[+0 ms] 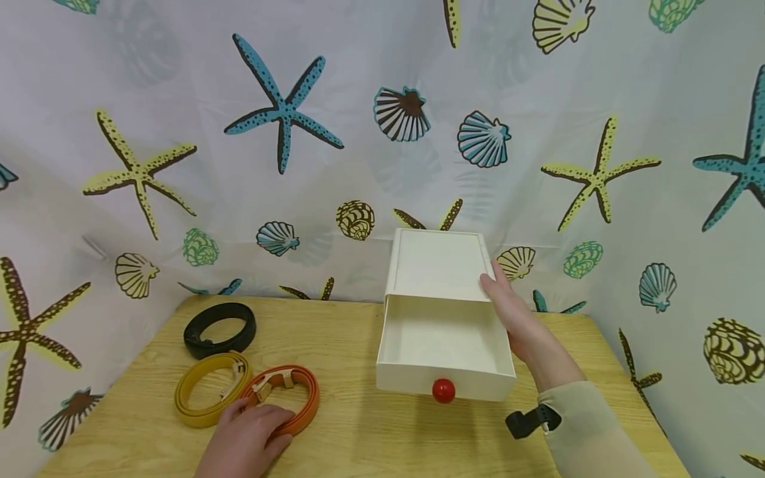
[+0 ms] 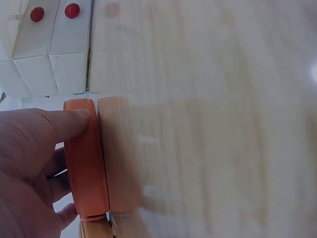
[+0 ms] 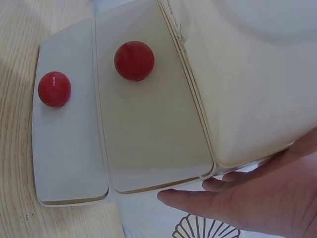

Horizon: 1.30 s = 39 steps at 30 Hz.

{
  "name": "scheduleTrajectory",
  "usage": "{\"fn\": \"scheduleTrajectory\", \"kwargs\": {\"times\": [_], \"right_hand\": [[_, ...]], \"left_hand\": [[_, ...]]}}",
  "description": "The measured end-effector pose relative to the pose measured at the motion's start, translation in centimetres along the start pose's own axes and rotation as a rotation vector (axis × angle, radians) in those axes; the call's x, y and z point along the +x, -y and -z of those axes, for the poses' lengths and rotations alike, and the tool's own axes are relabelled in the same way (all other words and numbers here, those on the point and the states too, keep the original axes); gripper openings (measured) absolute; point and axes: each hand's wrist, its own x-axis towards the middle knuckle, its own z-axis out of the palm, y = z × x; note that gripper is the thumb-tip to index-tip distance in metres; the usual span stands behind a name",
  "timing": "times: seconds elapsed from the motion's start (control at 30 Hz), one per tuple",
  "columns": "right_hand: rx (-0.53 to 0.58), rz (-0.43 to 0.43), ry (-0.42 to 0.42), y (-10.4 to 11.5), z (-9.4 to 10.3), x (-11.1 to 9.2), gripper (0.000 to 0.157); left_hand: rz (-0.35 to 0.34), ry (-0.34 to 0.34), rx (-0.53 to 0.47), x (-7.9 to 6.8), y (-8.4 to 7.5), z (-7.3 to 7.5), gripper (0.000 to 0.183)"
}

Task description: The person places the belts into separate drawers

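Observation:
A rolled orange belt (image 1: 309, 401) with a buckle lies at the table's left front. My left hand (image 1: 248, 435) grips its near side; in the left wrist view the thumb presses the outer face of the orange belt (image 2: 86, 163), with other fingers partly hidden behind. A white drawer unit (image 1: 439, 262) stands at the back, its top drawer (image 1: 400, 376) pulled out, bare inside, with a red knob (image 1: 443, 390). My right hand (image 1: 512, 312) rests on the unit's right side, thumb at the top edge. Its fingers (image 3: 188, 200) extend along the side in the right wrist view.
Left of the orange belt lies a rolled yellow belt (image 1: 185, 405), and behind that a rolled black belt (image 1: 194, 337). Two closed drawers, a middle one (image 3: 153, 134) and a lower one (image 3: 72, 148), sit under the pulled-out drawer. A shell-patterned curtain (image 1: 358, 159) surrounds the wooden table (image 1: 340, 332).

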Motion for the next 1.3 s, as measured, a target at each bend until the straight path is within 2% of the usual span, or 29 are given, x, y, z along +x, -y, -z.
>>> {"fn": "scheduleTrajectory", "kwargs": {"times": [0.2, 0.47, 0.8, 1.13, 1.3], "right_hand": [[0.005, -0.008, 0.0, 0.1, -0.1, 0.0, 0.074], [0.0, -0.022, -0.015, 0.2, 0.0, -0.1, 0.074], [-0.002, -0.017, -0.013, 0.2, -0.2, -0.2, 0.074], [0.006, -0.025, -0.011, 0.1, -0.1, -0.3, 0.074], [0.004, -0.022, -0.011, 0.0, -0.1, -0.3, 0.074]], "left_hand": [[0.009, -0.001, -0.055, 0.3, 0.2, 0.1, 0.025], [-0.041, -0.029, -0.109, 0.8, 0.5, 0.1, 0.025], [-0.028, -0.03, -0.132, 1.4, 0.4, 0.0, 0.022], [-0.142, -0.077, -0.14, 1.6, 0.8, -0.7, 0.019], [-0.114, -0.053, -0.171, 1.7, 0.6, -0.7, 0.021]]}}
